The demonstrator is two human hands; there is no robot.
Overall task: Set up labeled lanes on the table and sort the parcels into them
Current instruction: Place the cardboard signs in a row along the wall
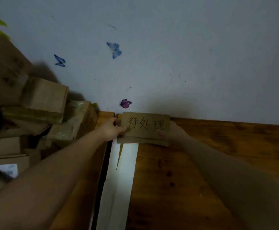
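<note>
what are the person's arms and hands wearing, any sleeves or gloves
Nothing that shows. The left forearm and right forearm are bare, with no sleeve in view, and the left hand and right hand have no gloves. No watch, bracelet or ring is visible, though the right side is in shadow and partly hidden, so small items there could be missed.

Right of you: surface (218, 155) open wood, wide passage to back edge. Straight ahead: wall (168, 47) stops all reach. Cardboard label (145, 125) upright against wall; your left hand (112, 130) pinches its left end, right hand (173, 131) at right end, fingers hidden. Left side: stacked parcels (44, 100) crowd surface edge, no way through. Dark gap beside white strip (122, 180) runs toward you.
</note>
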